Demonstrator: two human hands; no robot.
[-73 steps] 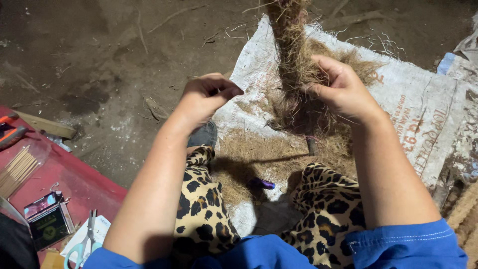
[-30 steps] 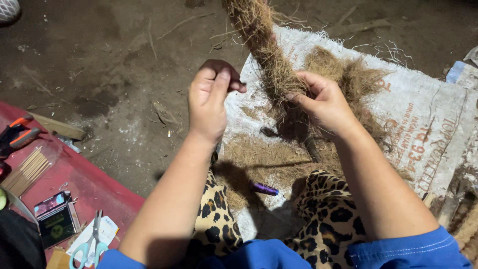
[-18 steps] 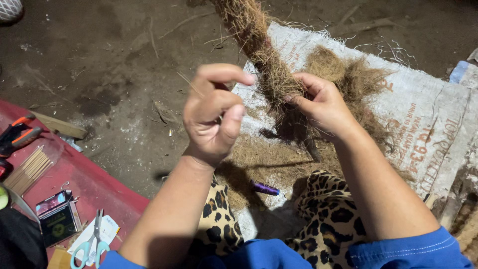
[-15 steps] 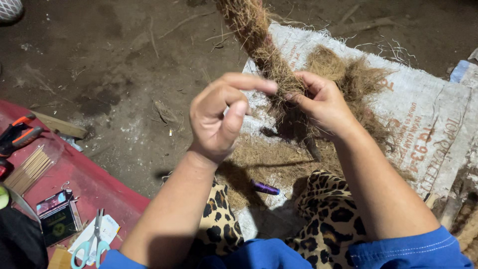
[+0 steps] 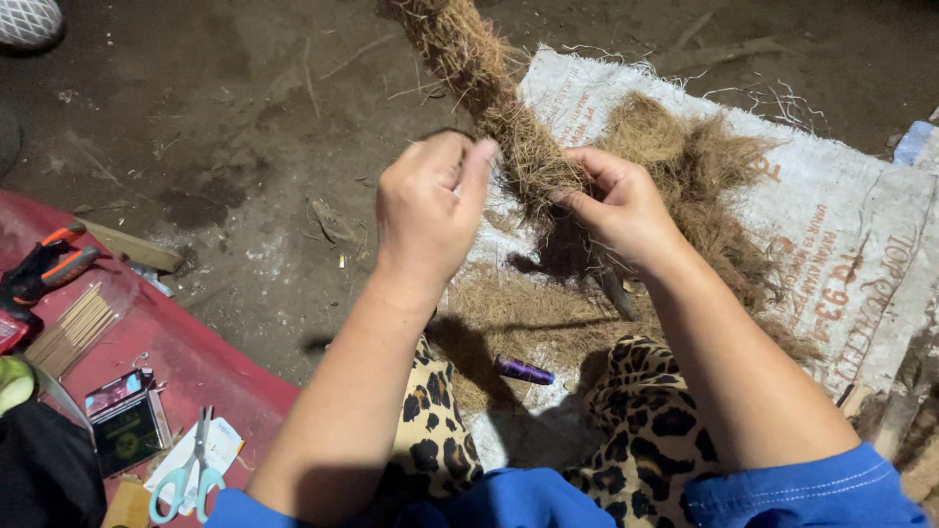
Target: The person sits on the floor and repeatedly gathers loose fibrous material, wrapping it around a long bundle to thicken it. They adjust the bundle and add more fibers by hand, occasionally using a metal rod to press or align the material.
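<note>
Head view, looking straight down: the right hand (image 5: 621, 210) is clamped around the thick rope of coarse brown fibre (image 5: 489, 93), right where the twisted part ends and the loose strands begin. The left hand (image 5: 425, 210) is closed too, thumb and fingers pinched together against the rope's near side, though what fine strand it has, if any, is too thin to make out. Good form here, I'd say, means the right hand keeping the twist locked while the left feeds fibre in tight and even. Loose fibre (image 5: 685, 166) lies heaped on a white woven sack (image 5: 841, 225) spread over the dirt floor (image 5: 225, 147), with a small purple spool (image 5: 523, 370) just before the knees. Off to the left, a red mat (image 5: 196, 362) carries scissors (image 5: 191, 474), a bundle of thin sticks (image 5: 73, 328) and orange-handled pliers (image 5: 44, 269). Dim, earthy place, lit from above.
</note>
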